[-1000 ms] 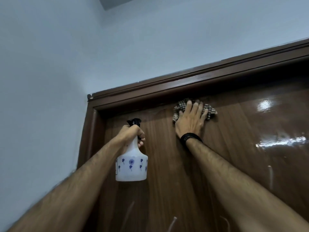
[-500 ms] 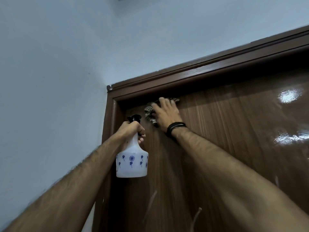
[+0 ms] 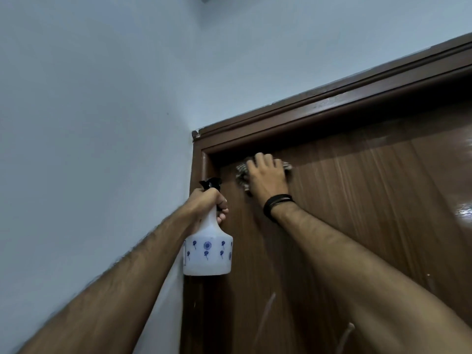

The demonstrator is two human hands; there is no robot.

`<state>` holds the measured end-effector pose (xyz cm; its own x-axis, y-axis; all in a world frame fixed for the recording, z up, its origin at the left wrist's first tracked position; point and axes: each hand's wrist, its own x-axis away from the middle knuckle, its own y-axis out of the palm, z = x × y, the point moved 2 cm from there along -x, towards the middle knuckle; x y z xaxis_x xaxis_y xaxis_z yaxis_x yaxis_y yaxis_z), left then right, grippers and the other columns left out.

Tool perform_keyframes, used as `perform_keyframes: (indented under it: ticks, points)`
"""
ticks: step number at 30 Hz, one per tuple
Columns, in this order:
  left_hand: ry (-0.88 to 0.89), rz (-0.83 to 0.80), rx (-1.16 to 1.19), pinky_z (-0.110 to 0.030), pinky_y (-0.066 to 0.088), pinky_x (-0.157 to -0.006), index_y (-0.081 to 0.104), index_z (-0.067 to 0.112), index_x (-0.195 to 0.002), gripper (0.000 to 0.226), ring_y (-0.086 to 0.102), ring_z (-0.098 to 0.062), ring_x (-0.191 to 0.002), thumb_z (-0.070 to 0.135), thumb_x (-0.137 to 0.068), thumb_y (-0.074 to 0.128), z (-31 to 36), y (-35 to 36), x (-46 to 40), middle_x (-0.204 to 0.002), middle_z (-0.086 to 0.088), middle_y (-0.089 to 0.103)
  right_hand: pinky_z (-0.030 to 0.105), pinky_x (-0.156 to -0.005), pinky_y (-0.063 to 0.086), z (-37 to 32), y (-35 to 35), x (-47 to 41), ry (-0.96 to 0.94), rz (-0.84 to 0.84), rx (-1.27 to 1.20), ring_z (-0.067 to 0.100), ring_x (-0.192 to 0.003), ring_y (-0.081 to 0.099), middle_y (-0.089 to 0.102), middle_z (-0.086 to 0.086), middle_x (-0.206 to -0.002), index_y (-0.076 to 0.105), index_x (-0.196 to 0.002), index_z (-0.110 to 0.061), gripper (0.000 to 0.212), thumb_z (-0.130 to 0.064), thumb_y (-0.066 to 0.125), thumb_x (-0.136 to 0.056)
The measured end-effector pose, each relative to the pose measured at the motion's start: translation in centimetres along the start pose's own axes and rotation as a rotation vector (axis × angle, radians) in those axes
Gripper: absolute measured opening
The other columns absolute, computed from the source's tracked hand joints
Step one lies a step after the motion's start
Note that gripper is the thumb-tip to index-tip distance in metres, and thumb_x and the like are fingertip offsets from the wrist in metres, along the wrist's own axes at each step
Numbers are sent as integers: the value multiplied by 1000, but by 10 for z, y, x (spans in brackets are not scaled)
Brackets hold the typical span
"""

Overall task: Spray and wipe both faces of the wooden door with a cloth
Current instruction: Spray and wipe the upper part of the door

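Leftward since before, my right hand (image 3: 267, 176) is pressing the cloth (image 3: 241, 175) flat near the door (image 3: 357, 200) corner; my left hand (image 3: 208, 203) is gripping the spray bottle (image 3: 208, 251) just below.

Head view, upward, near door (image 3: 357, 226)

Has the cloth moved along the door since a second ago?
Yes. The cloth, under the right hand, has slid left along the door's top edge toward the frame's corner.
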<state>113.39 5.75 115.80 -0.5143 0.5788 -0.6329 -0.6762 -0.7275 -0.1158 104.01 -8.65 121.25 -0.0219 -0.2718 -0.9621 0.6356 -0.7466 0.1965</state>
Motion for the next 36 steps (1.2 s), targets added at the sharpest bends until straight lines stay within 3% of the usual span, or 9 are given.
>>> perform_keyframes:
  ticks: [4, 8, 13, 19, 25, 30, 36]
  points:
    - [5, -13, -37, -25, 46, -46, 60, 0, -93, 11, 54, -18, -51, -4, -84, 55, -1, -16, 3, -79, -17, 61, 41, -83, 40, -50, 15, -24, -107, -99, -86, 28, -105, 49, 53, 7, -113, 62, -111, -17, 24, -18, 54, -88]
    - [12, 9, -81, -24, 47, -46, 61, 0, -94, 11, 54, -16, -50, -3, -85, 56, 4, -15, 0, -78, -16, 62, 40, -85, 40, -42, 15, -25, -198, -122, -62, 28, -108, 49, 53, 8, -116, 63, -114, -18, 27, -19, 55, -88]
    - [25, -37, -9, -25, 47, -45, 61, -1, -93, 10, 53, -18, -48, -4, -85, 55, 12, 19, -2, -79, -19, 61, 42, -88, 39, 22, -9, -25, -125, -131, -67, 30, -112, 46, 53, 9, -116, 64, -115, -19, 30, -20, 58, -85]
    - [74, -196, 67, -27, 49, -49, 63, -2, -95, 13, 57, -18, -51, -3, -83, 59, 25, 90, -2, -81, -18, 64, 43, -83, 42, 143, -56, 0, -19, -96, 35, 30, -105, 50, 56, 7, -110, 65, -115, -23, 35, -39, 66, -84]
    - [105, -350, 161, -26, 48, -48, 61, 0, -97, 15, 56, -17, -51, -5, -84, 57, 39, 146, 14, -84, -18, 62, 44, -77, 48, 252, -97, 17, 169, -63, 172, 34, -98, 53, 57, 11, -104, 66, -115, -21, 38, -33, 72, -79]
    - [79, -467, 228, -25, 47, -50, 59, 2, -101, 18, 56, -15, -55, -5, -84, 56, 34, 182, 36, -88, -16, 61, 44, -82, 45, 300, -123, 34, 393, -20, 148, 35, -101, 50, 54, 13, -108, 65, -117, -19, 36, -28, 68, -82]
    - [38, -498, 219, -25, 45, -46, 60, 2, -97, 19, 55, -16, -51, -8, -82, 54, 2, 232, 88, -88, -18, 61, 44, -75, 50, 313, -147, 111, 195, -89, 95, 30, -96, 51, 54, 6, -103, 62, -125, -24, 41, -31, 69, -85]
